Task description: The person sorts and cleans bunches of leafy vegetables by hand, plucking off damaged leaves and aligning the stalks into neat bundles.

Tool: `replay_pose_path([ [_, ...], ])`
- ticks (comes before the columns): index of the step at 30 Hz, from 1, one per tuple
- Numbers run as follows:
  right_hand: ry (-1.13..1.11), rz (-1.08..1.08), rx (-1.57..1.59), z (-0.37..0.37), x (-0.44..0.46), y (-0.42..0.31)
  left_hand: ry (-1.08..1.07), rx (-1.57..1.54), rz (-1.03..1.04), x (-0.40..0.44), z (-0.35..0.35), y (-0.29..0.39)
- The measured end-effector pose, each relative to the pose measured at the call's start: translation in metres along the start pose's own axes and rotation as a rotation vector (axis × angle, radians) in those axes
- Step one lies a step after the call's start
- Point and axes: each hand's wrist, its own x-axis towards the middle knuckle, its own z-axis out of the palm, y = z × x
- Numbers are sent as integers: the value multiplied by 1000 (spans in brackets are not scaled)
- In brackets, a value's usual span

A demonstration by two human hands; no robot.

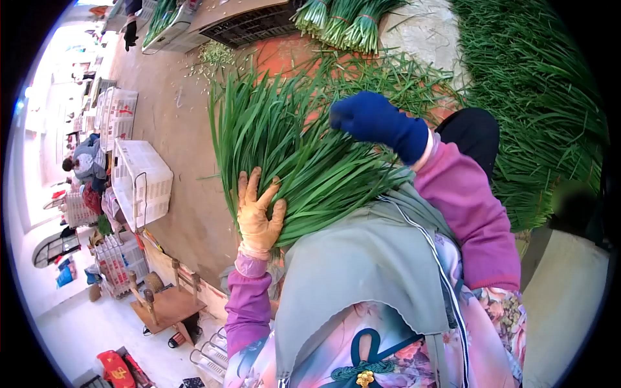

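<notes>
A large loose heap of long green garlic chives point(278, 142) lies across my lap, over a grey-green apron point(362, 258). My left hand point(259, 213), in a yellowish glove, rests on the near left side of the heap with its fingers spread over the leaves. At the heap's upper right is my right hand point(372, 119), in a dark blue glove. Its fingers are curled closed; whatever is between them is hidden. Loose chive blades point(401, 81) are scattered on an orange-red surface just beyond it.
Tied chive bundles point(346, 26) stand at the top beside a dark crate point(249, 26). A deep pile of chives point(537, 97) fills the right side. White plastic baskets point(142, 181), a wooden stool point(168, 304) and another person point(87, 158) are at left.
</notes>
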Motion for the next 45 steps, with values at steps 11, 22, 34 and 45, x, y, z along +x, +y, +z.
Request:
replay_pose_path([
  [11, 24, -72, 246, -47, -56, -28, 17, -16, -38, -8, 2, -15],
  [22, 397, -22, 970, -37, -63, 6, 58, -143, 5, -14, 3, -28],
  [34, -25, 131, -271, -26, -75, 16, 33, -186, 50, -17, 1, -38],
  [45, 80, 460, 674, -35, -73, 40, 98, -201, 61, -12, 3, -32],
])
